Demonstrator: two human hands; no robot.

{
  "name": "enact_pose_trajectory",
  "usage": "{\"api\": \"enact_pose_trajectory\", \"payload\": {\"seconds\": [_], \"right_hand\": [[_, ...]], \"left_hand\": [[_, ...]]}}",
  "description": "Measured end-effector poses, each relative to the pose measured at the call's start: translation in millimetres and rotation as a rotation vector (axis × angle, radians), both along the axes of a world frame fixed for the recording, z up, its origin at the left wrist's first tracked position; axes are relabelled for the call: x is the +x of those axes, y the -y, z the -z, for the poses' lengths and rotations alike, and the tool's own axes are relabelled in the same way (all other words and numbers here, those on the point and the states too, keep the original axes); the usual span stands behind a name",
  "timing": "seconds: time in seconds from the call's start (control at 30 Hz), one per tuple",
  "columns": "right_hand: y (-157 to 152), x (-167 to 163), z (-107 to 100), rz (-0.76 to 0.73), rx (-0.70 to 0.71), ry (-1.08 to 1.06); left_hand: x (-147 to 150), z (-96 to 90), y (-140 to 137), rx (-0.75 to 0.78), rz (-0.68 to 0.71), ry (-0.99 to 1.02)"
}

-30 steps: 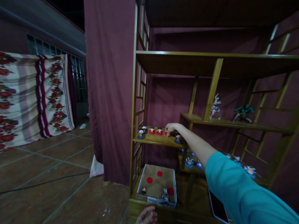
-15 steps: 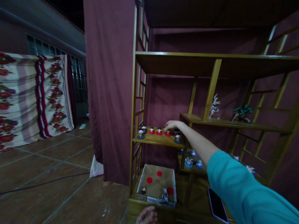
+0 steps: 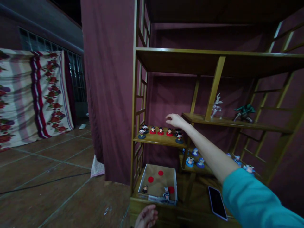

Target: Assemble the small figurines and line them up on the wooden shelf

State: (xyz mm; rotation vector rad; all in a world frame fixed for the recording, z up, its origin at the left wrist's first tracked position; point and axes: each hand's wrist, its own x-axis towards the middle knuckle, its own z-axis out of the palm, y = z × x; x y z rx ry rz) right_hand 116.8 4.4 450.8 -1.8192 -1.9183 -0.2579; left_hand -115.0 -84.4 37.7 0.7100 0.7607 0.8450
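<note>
Facing box: left hand, near side, fingers loosely curled; cannot tell if holding anything.
Red-based figures: upright on shelf, row running left to right, far from left hand.
Right hand: nearer the row, just above its right end, apart; fingers parted, nothing visibly held.

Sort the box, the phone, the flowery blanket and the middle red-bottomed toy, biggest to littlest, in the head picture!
1. Flowery blanket
2. Box
3. Phone
4. Middle red-bottomed toy
</note>
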Motion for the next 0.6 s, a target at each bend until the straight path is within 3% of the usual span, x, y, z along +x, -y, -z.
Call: {"api": "enact_pose_trajectory", "payload": {"seconds": [0.07, 0.13, 0.2, 0.27, 0.37, 0.47, 0.53, 0.6], "right_hand": [[38, -14, 12, -0.119, 0.174, -0.075], [80, -27, 38, -0.283, 0.239, -0.201], [115, -36, 81, -0.433, 0.161, -0.348], [135, -37, 138, -0.511, -0.037, -0.491], [135, -27, 236, -0.322, -0.197, -0.719], [115, -10, 324, -0.125, -0.271, -0.788], [100, 0, 364, -0.063, -0.303, -0.816], [84, 6, 391, -0.018, -0.328, -0.804]], "left_hand": [[-2, -4.0, 4, 0.004, -0.011, 0.004], [-5, -8.8, 7, 0.028, -0.039, 0.010], [-8, -12.7, 10, 0.041, -0.091, 0.005], [-12, -14.4, 11, 0.037, -0.164, -0.001], [-16, -11.7, 10, 0.053, -0.273, -0.004], [-19, -3.4, 7, 0.063, -0.358, -0.033], [-20, 3.7, 3, 0.042, -0.430, -0.068], [-19, 9.6, -5, 0.007, -0.511, -0.114]]}}
